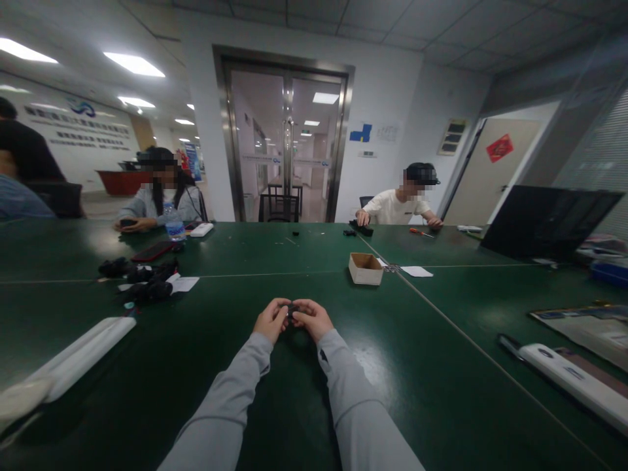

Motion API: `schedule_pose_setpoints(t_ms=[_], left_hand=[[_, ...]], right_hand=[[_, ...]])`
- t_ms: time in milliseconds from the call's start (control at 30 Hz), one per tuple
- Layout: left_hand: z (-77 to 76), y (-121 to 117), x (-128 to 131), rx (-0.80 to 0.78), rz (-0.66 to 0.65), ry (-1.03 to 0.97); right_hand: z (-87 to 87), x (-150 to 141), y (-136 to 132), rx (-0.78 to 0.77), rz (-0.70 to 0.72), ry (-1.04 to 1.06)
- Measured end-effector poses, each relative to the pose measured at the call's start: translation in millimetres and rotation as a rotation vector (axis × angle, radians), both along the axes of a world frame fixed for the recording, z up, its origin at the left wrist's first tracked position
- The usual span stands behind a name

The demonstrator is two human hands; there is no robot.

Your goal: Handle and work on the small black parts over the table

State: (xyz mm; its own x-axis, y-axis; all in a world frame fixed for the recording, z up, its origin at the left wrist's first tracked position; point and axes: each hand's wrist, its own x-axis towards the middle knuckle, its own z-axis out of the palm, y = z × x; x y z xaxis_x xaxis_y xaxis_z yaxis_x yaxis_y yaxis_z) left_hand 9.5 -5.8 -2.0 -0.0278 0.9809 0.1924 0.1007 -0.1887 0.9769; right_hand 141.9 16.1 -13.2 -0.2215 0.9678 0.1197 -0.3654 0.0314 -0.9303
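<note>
Black, maybe plastic, the small piece sat between the person's left hand and right hand, over the near middle of the shiny green table. Both hands had their fingers bent and pinched on it, one from each side, perhaps because such a tiny thing was easier to keep steady that way. The fingers hid most of it, so I could not tell its shape. Just past the right hand stood an open, pale cardboard box, maybe put there to be easy to reach.
</note>
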Motion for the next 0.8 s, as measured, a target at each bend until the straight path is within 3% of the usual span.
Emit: schedule_pose_setpoints(t_ms=[800], left_hand=[[-2.3,3.1,-1.8,-0.021,0.010,-0.007]], right_hand=[[-2.0,0.1,3.7,-0.018,0.012,-0.011]])
